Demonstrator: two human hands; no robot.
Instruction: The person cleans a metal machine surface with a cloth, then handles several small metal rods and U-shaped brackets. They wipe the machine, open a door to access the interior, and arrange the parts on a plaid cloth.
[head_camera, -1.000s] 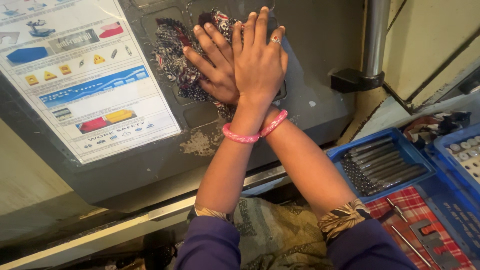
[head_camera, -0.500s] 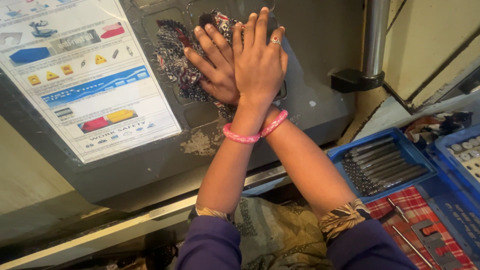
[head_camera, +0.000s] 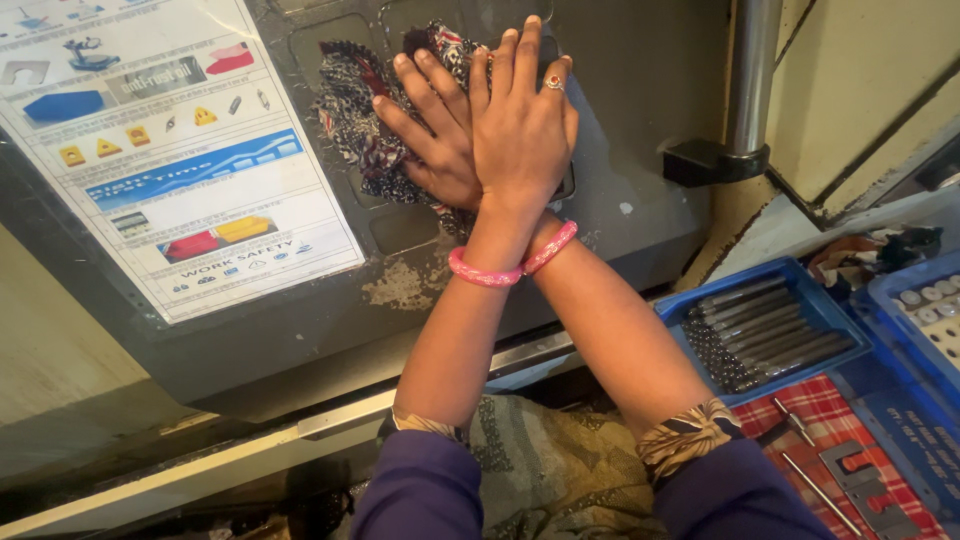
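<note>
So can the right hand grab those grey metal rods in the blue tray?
Probably not yet. The right hand lies flat on the patterned cloth with the left hand pressed on top. The rods lie uncovered in the blue tray on that side, so otherwise the way looks free.

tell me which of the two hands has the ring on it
The left hand, stacked on top, has a red-stoned ring on one finger. The right hand beneath, pressing the patterned cloth, shows none.
</note>
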